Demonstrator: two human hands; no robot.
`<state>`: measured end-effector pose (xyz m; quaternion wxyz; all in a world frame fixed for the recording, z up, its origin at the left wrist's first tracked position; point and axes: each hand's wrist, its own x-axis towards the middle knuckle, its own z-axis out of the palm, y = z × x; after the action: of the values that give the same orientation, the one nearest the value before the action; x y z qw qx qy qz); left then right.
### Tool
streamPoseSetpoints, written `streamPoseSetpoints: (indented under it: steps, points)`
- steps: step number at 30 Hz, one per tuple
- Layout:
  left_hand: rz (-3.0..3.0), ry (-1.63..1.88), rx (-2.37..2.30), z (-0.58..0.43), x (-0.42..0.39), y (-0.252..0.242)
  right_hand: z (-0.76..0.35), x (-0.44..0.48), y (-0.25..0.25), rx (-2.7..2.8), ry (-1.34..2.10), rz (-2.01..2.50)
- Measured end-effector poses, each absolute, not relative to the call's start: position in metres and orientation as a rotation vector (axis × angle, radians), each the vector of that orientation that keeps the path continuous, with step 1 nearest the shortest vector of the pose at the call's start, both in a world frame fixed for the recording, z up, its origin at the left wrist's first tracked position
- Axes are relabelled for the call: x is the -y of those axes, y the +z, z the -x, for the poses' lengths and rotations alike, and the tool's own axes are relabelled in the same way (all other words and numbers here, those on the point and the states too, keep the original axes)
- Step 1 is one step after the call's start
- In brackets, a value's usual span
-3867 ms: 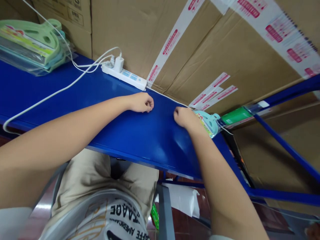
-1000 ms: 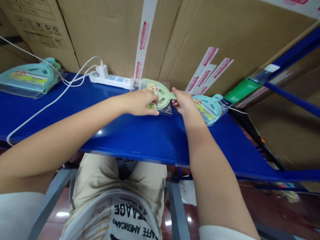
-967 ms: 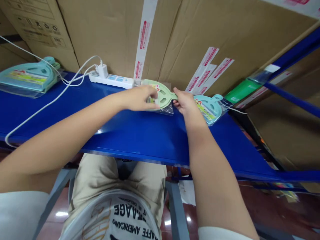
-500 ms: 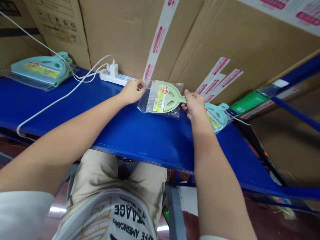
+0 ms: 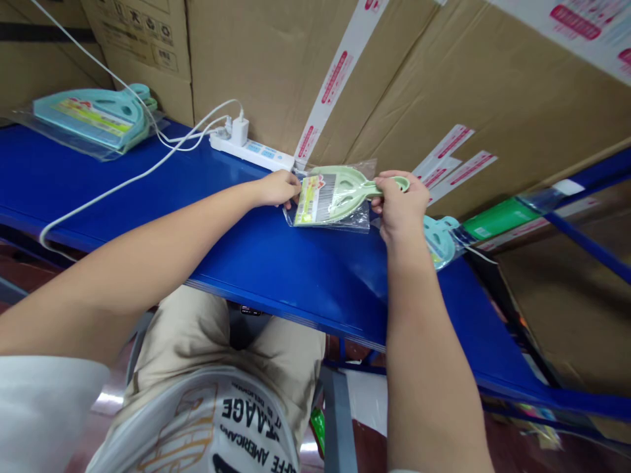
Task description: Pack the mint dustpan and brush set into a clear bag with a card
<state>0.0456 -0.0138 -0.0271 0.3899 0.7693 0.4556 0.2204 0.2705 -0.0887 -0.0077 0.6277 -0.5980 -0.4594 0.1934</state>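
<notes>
A light green plastic dustpan set (image 5: 340,194) with a printed label sits inside a clear plastic bag (image 5: 357,220) just above the blue shelf (image 5: 276,256). My right hand (image 5: 401,207) grips its handle, which sticks out of the bag toward the right. My left hand (image 5: 277,188) pinches the bag's left end. A teal dustpan set (image 5: 440,240) lies on the shelf just right of my right hand.
A white power strip (image 5: 251,151) with a charger and white cables (image 5: 123,180) runs along the shelf's back. Several bagged teal and green sets (image 5: 93,118) are stacked at far left. Taped cardboard boxes (image 5: 404,79) stand behind. A green packet (image 5: 497,217) lies at right.
Since 3.9 s ago a green dustpan set has come into my hands. Over the last second my left hand slid from its label to the bag's left end, and my right hand closed on the handle.
</notes>
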Motion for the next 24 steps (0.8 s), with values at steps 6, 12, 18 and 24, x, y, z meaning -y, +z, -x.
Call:
streamPoseSetpoints:
  steps: [6, 12, 18, 24]
  points:
    - [-1.903, 0.561, -1.165, -0.046, 0.011, -0.029, -0.271, 0.092, -0.004, 1.05, 0.415, 1.391]
    - [-1.835, 0.601, -1.187, -0.042, 0.008, -0.027, -0.273, 0.09, -0.006, 1.016, 0.417, 1.358]
    - [-1.75, 0.673, -1.35, -0.039, 0.01, -0.022, -0.273, 0.088, -0.005, 0.897, 0.476, 1.325]
    - [-2.169, 0.575, -1.756, -0.023, 0.013, -0.007, -0.272, 0.087, -0.002, 0.622, 0.499, 1.316]
